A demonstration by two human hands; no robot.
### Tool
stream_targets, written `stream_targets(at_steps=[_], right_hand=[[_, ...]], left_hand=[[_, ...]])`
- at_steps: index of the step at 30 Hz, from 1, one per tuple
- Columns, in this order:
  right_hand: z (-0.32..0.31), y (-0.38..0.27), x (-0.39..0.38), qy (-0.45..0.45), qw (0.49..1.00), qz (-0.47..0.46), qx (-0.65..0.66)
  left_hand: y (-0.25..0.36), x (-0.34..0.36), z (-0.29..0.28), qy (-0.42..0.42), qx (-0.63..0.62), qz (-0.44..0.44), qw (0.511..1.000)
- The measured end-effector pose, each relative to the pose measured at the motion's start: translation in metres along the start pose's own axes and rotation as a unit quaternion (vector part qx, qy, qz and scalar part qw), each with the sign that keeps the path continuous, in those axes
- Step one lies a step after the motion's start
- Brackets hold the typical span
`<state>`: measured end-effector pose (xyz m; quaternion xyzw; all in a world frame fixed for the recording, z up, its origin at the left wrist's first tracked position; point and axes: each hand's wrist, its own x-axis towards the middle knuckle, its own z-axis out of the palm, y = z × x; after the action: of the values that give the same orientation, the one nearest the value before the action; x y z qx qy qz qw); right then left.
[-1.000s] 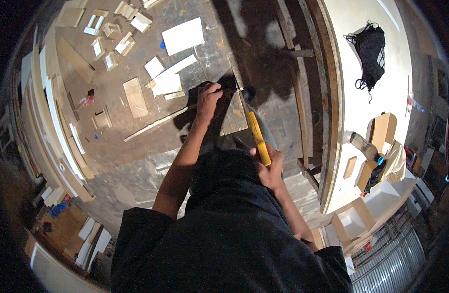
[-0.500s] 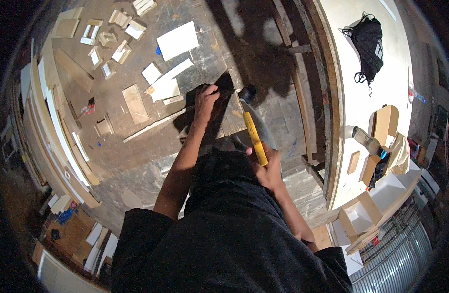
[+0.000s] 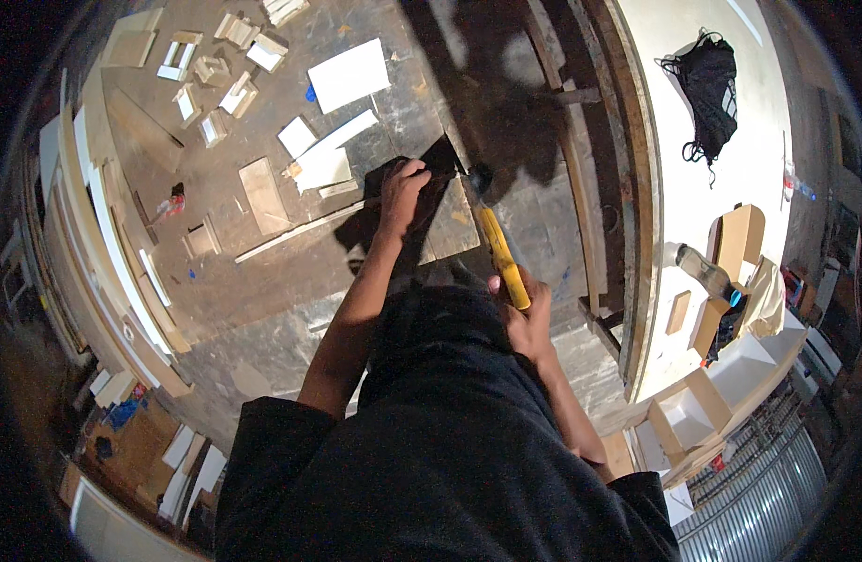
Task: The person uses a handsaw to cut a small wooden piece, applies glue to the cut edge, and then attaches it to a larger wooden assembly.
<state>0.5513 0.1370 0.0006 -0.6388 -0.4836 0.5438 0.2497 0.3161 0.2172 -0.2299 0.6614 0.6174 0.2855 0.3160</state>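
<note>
Here, the right hand (image 3: 527, 318) is wrapped around the near end of a yellow-handled tool (image 3: 502, 248), which slants away to the far left toward the right edge of a worn brown worktop (image 3: 290, 98); its far end is hard to make out. The left hand (image 3: 403, 199) sits to the left with its fingers bent, over a dark shadow, and whether it grips anything there I cannot tell. A thin strip of wood (image 3: 304, 230) lies just left of it, with a flat wooden board (image 3: 262, 195) beyond. Farther off are a white panel (image 3: 349, 77) and, to the far left, small wooden blocks (image 3: 212, 70). The worktop looks scuffed and stained. Long boards (image 3: 122, 272) line the left side, and a scraped grey floor (image 3: 211, 375) shows nearer. On the right, a white table (image 3: 679, 183) carries a black cloth (image 3: 714, 89) with cords, a bottle (image 3: 703, 270) and a cardboard box (image 3: 735, 242). Ridged metal sheeting (image 3: 764, 501) shines at the near right.
</note>
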Motion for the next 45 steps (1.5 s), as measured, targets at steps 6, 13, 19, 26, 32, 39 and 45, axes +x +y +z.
stream_targets(at_steps=[6,13,19,26,32,39,45], right_hand=[[0.001,-0.010,0.000,-0.007,0.999,0.024,-0.020],[-0.001,-0.015,0.001,-0.008,0.999,0.049,-0.015],[0.000,-0.027,0.005,-0.023,0.997,0.072,0.003],[0.003,-0.048,0.014,0.011,0.996,0.086,0.022],[0.000,-0.053,0.028,-0.036,0.998,0.048,-0.004],[-0.017,-0.074,0.041,-0.011,0.982,0.188,0.037],[-0.011,-0.061,0.033,-0.034,0.994,0.089,0.045]], left_hand=[[0.005,0.003,-0.001,-0.021,-0.002,-0.033,0.999],[0.049,0.032,0.013,0.151,0.125,-0.016,0.981],[0.050,0.050,0.034,0.200,0.285,-0.120,0.930],[0.040,0.056,0.036,0.211,0.272,-0.059,0.937],[0.037,0.054,0.040,0.200,0.283,-0.079,0.935],[0.040,0.053,0.037,0.179,0.270,-0.090,0.942],[0.043,0.053,0.037,0.172,0.275,-0.104,0.940]])
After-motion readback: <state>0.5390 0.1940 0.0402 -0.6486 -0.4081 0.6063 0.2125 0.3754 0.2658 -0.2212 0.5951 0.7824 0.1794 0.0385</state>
